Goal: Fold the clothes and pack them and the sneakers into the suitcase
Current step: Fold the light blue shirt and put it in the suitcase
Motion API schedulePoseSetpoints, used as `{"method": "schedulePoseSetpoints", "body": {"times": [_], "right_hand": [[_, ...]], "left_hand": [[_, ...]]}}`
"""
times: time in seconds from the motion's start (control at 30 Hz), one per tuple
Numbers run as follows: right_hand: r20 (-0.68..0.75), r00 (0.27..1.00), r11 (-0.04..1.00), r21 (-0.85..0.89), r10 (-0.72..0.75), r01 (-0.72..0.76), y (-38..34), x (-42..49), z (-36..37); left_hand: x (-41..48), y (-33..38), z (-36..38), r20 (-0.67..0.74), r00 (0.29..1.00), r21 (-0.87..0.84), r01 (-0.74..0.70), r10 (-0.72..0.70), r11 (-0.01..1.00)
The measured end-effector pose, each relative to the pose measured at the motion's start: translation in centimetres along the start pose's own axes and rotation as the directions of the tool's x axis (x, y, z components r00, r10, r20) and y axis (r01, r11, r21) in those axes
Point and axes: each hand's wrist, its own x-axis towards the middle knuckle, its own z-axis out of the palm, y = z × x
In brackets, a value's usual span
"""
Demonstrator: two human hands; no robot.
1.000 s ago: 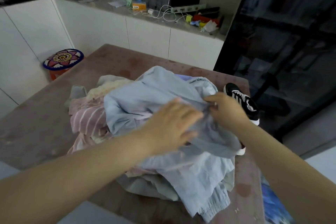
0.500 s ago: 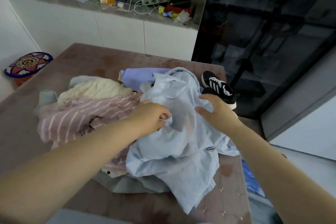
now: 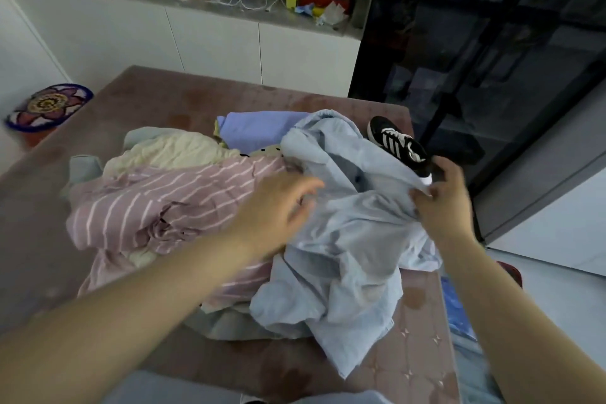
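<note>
Our right hand pinches the pale blue shirt at its right edge; our left hand, fingers loose, touches its left side. The sneaker sits just behind the shirt; a tug could knock it off the surface.

Left hand: I see the left hand with fingers loosely spread over the line where pink stripes meet blue cloth; blur keeps me from calling contact.
Right hand: the right hand pinches a fold at the right edge of the crumpled pale blue cotton shirt.
Shirt: heaped on the pile's right side, one tail trailing toward the near edge of the brown patterned table.
Pile: a pink garment with white stripes lies left, with a cream crinkled garment and a lavender folded cloth behind it.
Sneaker: a black sneaker with white stripes sits behind the shirt, just beyond the right hand.
</note>
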Motion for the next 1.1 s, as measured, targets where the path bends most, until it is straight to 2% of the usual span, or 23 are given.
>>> {"method": "schedulePoseSetpoints", "body": {"times": [0.1,0.17,0.23,0.3,0.33,0.4,0.43,0.53,0.6,0.63,0.77,0.87,0.93,1.0,1.07,1.1], "right_hand": [[-0.146,0.982,0.992,0.001,0.123,-0.124,4.2,-0.7,-4.0],[-0.144,0.978,0.985,-0.071,0.149,-0.160,6.2,-2.1,-6.0],[0.037,0.979,0.962,-0.196,0.202,-0.191,7.8,-4.0,-7.2],[0.319,0.891,0.906,-0.376,0.322,-0.194,9.2,-5.7,-7.8],[0.421,0.821,0.880,-0.434,0.386,-0.191,10.0,-6.2,-8.2],[0.483,0.727,0.853,-0.439,0.488,-0.282,9.9,-6.5,-8.7],[0.477,0.741,0.869,-0.388,0.474,-0.306,9.0,-6.3,-8.8],[0.292,0.916,0.930,-0.323,0.276,-0.177,5.1,-4.3,-7.8],[0.261,0.958,0.957,-0.288,0.118,-0.039,2.4,-2.8,-6.3],[0.269,0.962,0.956,-0.291,0.055,0.027,1.2,-2.1,-5.4],[0.274,0.961,0.935,-0.336,-0.021,0.116,-2.1,1.7,-1.5],[0.310,0.951,0.930,-0.345,-0.018,0.130,-3.5,4.6,1.7],[0.324,0.945,0.910,-0.380,-0.037,0.166,-4.1,6.0,3.7],[0.366,0.930,0.850,-0.496,0.021,0.176,-4.2,7.0,5.3],[0.466,0.876,0.748,-0.624,0.125,0.225,-4.0,7.1,6.1],[0.519,0.844,0.719,-0.636,0.132,0.279,-4.1,6.8,6.2]], "left_hand": [[2.7,-3.3,-1.1,-0.069,0.946,-0.008,0.318,-0.318,0.948],[4.3,-4.3,-0.8,-0.024,0.875,-0.049,0.483,-0.484,0.875],[5.7,-4.2,0.3,0.070,0.786,-0.207,0.614,-0.615,0.761],[6.9,-4.1,1.5,0.187,0.712,-0.348,0.693,-0.677,0.632],[7.5,-4.1,2.3,0.248,0.706,-0.392,0.700,-0.664,0.598],[7.9,-4.1,4.0,0.361,0.712,-0.389,0.702,-0.603,0.597],[7.8,-3.7,4.7,0.415,0.705,-0.351,0.708,-0.576,0.613],[6.6,-2.8,7.4,0.498,0.708,-0.084,0.614,-0.501,0.785],[5.6,-2.5,8.3,0.402,0.772,0.069,0.510,-0.492,0.857],[5.1,-2.7,8.5,0.342,0.802,0.085,0.493,-0.490,0.866],[3.8,-4.0,7.1,0.181,0.837,-0.070,0.534,-0.516,0.842],[3.1,-4.9,5.2,0.061,0.871,-0.137,0.491,-0.488,0.860],[2.8,-5.3,4.2,0.048,0.875,-0.162,0.482,-0.481,0.861],[2.5,-5.7,3.7,0.086,0.868,-0.181,0.496,-0.488,0.849],[2.3,-6.3,3.6,0.134,0.867,-0.156,0.496,-0.479,0.854],[2.3,-6.4,3.4,0.160,0.864,-0.137,0.499,-0.478,0.856]]}}
